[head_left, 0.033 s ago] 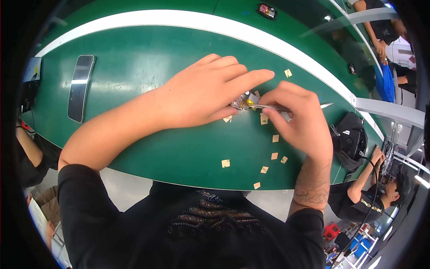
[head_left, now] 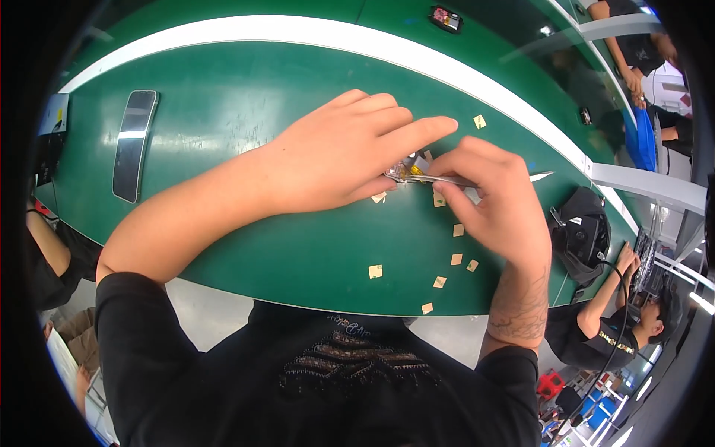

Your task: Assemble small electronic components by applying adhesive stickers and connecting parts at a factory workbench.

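My left hand is bent over a small electronic device on the green table. Its thumb and curled fingers close on the device's near and left sides, while the index finger stretches out above it. The part of the device that shows has clear, silvery and yellow pieces; the rest is under the hand. Pinched between thumb and fingers, metal tweezers are in my right hand. Their tip touches or hovers over the device's near edge; I cannot tell which. Their other end sticks out past the right hand.
Several small beige square stickers lie scattered on the table. A phone lies at the left. A black bag sits at the right edge. Beyond the white rail is another small device. Other people work nearby.
The tweezers' tip has shifted slightly left and nearer to me along the device, and my right hand has moved a little with it. My left hand stays almost still.
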### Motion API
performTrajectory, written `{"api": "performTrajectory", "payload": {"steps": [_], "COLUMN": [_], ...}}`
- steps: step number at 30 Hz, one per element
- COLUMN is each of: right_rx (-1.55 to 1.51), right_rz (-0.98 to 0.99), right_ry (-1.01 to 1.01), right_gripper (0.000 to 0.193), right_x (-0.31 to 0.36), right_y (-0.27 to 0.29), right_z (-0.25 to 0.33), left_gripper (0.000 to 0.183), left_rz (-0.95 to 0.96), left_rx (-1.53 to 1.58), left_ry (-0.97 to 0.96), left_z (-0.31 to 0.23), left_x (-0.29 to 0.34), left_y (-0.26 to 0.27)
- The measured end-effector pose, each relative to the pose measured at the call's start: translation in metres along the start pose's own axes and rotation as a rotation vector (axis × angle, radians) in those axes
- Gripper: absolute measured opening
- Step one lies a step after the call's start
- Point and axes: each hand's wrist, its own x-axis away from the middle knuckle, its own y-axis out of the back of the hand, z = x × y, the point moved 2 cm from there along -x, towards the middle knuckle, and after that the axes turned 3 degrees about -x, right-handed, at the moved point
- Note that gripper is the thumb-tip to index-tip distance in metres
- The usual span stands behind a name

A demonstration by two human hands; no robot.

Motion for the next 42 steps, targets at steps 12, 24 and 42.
{"api": "performTrajectory", "payload": {"steps": [12, 24, 42], "right_rx": [0.48, 0.268, 0.373], "right_rz": [-0.061, -0.127, -0.134], "right_ry": [0.044, 0.049, 0.028], "right_gripper": [0.013, 0.014, 0.016], "right_x": [0.003, 0.001, 0.0], "right_y": [-0.018, -0.023, -0.023], "right_z": [0.019, 0.003, 0.011], "left_gripper": [0.087, 0.083, 0.084], "left_rz": [-0.008, 0.021, -0.001], "left_rx": [-0.044, 0.068, 0.083], "left_ry": [-0.041, 0.033, 0.041], "left_z": [-0.003, -0.009, -0.007], "left_x": [0.0, 0.001, 0.003], "left_y": [0.0, 0.002, 0.003]}}
